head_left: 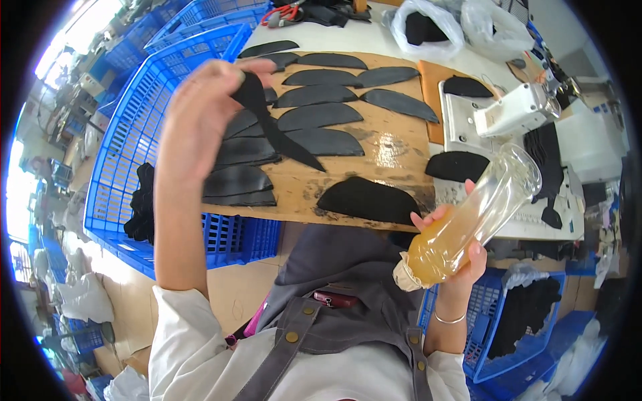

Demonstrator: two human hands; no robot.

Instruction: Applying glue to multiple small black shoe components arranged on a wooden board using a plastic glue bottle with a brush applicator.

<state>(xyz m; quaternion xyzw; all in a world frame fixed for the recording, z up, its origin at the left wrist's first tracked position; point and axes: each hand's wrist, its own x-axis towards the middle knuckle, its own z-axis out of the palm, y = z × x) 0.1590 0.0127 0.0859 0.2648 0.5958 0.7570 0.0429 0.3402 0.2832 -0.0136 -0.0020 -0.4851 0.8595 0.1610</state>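
Note:
My left hand (194, 120) is raised over the left part of the work board. Between its thumb and fingers it pinches one end of a thin black curved piece (269, 130), which hangs down to the right. My right hand (473, 266) is wrapped round a clear plastic bottle (491, 190) with amber liquid in its lower part. The bottle leans, its wide clear end up to the right and its beige wrapped end down to the left. Just left of the bottle, a black half-moon piece (368, 199) lies flat at the board's near edge.
Rows of dark half-moon pieces (321, 117) cover the brown board (394, 137). A white machine (515, 110) stands at the right. Blue crates (110, 180) are at the left and a blue crate (478, 321) is at the lower right. Plastic bags (498, 27) and red-handled pliers (281, 15) lie at the back.

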